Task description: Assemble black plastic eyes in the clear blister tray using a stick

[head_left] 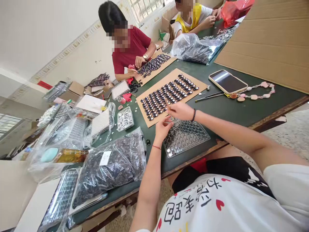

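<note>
Currently | label (105,158): illegible handwriting | shirt (193,206): Chinese characters | right hand (179,111): near tray (190,137)

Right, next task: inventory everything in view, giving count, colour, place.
Table: one, dark green, centre
Cardboard sheets: two, brown, centre and far side
Shiny pieces: many, black and silvery, on both sheets
Celled tray: one, clear, lower centre
Tub of pale bits: one, clear, left of centre
Dark-filled bags: two, clear, lower left, upper right
Bottle: one, amber, left
Packages: uncountable, mixed, left
Phone: one, pale case, right
Bead strap: one, pinkish, beside phone
Tweezers: one pair, dark, beside phone
Crumpled bag: one, red, top right
Cardboard panel: one, brown, upper right
Co-workers: two, red and yellow clothes, far side
Left hand: one, red string, at tray
Right hand: one, black bracelet, near tray
</note>
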Tool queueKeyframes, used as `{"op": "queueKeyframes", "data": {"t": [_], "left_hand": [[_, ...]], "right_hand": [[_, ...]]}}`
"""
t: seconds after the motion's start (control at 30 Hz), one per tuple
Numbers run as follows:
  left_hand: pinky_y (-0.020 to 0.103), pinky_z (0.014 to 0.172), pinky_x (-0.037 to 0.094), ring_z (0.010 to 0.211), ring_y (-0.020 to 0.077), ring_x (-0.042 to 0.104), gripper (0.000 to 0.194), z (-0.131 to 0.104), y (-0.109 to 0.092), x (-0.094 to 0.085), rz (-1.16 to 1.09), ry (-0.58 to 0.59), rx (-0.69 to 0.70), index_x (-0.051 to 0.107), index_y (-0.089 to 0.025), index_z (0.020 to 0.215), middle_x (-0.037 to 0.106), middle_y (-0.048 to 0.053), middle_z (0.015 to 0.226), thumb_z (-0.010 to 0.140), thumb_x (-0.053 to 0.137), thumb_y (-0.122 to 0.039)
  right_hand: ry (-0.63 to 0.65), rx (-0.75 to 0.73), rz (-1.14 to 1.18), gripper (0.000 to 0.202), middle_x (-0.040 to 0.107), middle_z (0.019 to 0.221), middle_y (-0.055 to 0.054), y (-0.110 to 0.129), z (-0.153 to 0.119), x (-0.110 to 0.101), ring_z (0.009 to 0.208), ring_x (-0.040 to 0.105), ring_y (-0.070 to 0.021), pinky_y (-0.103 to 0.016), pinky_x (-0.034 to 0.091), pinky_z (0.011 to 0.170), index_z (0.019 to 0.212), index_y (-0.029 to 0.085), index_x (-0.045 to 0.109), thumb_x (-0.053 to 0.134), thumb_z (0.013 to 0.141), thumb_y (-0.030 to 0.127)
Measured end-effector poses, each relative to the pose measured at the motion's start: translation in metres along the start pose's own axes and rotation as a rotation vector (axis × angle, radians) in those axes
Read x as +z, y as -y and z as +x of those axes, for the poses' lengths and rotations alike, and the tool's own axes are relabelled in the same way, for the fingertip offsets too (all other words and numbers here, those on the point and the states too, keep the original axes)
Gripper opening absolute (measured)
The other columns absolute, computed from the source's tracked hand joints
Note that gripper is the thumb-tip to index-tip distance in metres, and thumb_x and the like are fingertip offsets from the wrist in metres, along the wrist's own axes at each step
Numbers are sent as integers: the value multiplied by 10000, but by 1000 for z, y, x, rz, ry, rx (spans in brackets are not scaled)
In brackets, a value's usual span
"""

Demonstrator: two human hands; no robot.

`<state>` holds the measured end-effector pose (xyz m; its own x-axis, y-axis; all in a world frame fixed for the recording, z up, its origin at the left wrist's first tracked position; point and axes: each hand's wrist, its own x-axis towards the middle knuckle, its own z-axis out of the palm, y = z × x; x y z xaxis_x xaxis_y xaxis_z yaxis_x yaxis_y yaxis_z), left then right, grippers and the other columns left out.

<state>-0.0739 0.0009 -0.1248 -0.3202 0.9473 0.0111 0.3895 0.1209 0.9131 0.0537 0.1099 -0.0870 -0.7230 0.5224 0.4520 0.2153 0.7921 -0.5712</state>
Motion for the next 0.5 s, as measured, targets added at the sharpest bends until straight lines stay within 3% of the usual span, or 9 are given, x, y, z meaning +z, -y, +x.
{"op": "queueKeyframes", "data": {"t": [0.13, 0.27, 0.37, 0.5], "left_hand": [[284, 645, 469, 661, 155, 581, 209, 1, 2, -1, 42, -20, -24, 669, -140, 792, 655, 42, 729, 655, 634, -294], [302, 674, 479, 688, 169, 597, 270, 0, 1, 0, -15, 43, -48, 676, -146, 869, 667, 51, 767, 649, 648, -301], [297, 647, 482, 641, 153, 586, 287, -1, 1, 1, -53, 62, -62, 672, -148, 888, 656, 42, 725, 674, 628, -334], [286, 632, 484, 599, 132, 573, 271, 1, 0, 1, -86, -6, -85, 672, -147, 865, 645, 33, 685, 673, 630, -334]], "right_hand": [[38, -48, 78, 281, 486, 553, 0, 3, -6, 28, 506, 397, -94, -217, 232, 485, 612, 154, 459, 413, 851, 295], [-57, 35, 274, 306, 460, 531, 15, 2, -19, 28, 503, 401, -92, -211, 266, 496, 618, 161, 458, 393, 859, 338], [-80, 198, 526, 307, 469, 529, 20, 0, -19, 26, 477, 415, -92, -209, 295, 474, 636, 167, 465, 421, 833, 399], [-46, 551, 1118, 352, 390, 451, 58, -4, -10, 25, 335, 323, -77, -215, 278, 372, 647, 189, 405, 363, 832, 485]]}}
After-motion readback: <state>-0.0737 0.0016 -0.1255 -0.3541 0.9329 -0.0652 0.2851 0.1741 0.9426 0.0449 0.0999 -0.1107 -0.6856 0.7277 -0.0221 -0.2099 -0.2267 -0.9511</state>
